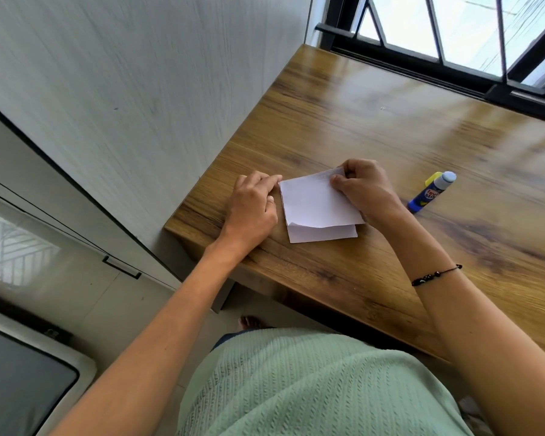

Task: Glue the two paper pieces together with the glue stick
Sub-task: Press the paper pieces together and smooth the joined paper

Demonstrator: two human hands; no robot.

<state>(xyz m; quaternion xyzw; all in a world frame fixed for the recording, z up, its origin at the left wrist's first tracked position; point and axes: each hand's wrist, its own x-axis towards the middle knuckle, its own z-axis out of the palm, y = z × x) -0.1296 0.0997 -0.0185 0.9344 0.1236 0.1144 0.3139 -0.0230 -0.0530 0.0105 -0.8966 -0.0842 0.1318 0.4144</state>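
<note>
The right hand (364, 187) pinches the top paper (315, 202) by its far corner; the left hand (254, 204) rests empty beside the bottom paper (321, 236). Square the 2 edges before pressing flat.

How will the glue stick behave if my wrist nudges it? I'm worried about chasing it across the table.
The glue stick lies on its side on the glossy table, so being round it would probably roll. It looks like small light plastic, so even a slight knock from the right hand might shift it. It should survive a fall.
</note>
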